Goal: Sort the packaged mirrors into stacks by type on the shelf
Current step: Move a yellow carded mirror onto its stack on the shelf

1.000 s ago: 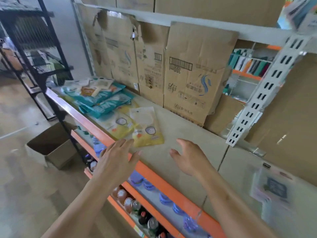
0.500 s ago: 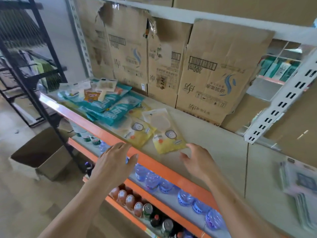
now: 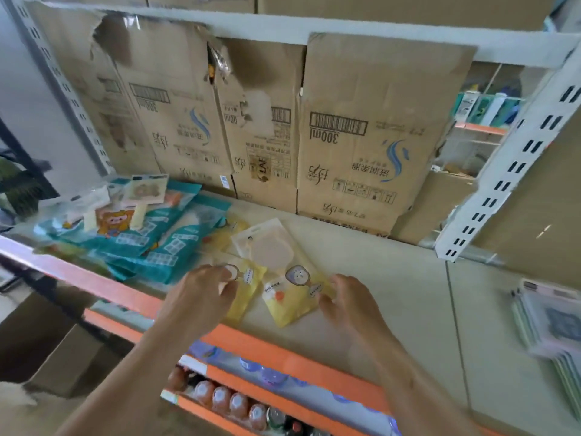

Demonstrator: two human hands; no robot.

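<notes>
A yellow mirror packet (image 3: 292, 294) lies flat near the front of the shelf (image 3: 393, 278), at 3 o'clock of the left hand (image 3: 201, 297) and 9 o'clock of the right hand (image 3: 352, 303). A second yellow packet (image 3: 251, 278) lies just beside it at 9 o'clock, partly under the left hand. The left fingers (image 3: 226, 278) are loosely bent, their tips resting on that second packet. The right fingertips (image 3: 327, 298) touch the first packet's right edge; whether they pinch it cannot be told. Half a second ago both hands hovered short of the packets, the left over the orange shelf edge (image 3: 283, 350). A heap of teal packets (image 3: 151, 243) lies at 10 o'clock, cardboard boxes (image 3: 377, 130) stand at 12 o'clock, and a blurred stack of packs (image 3: 553, 322) lies at 3 o'clock.
</notes>
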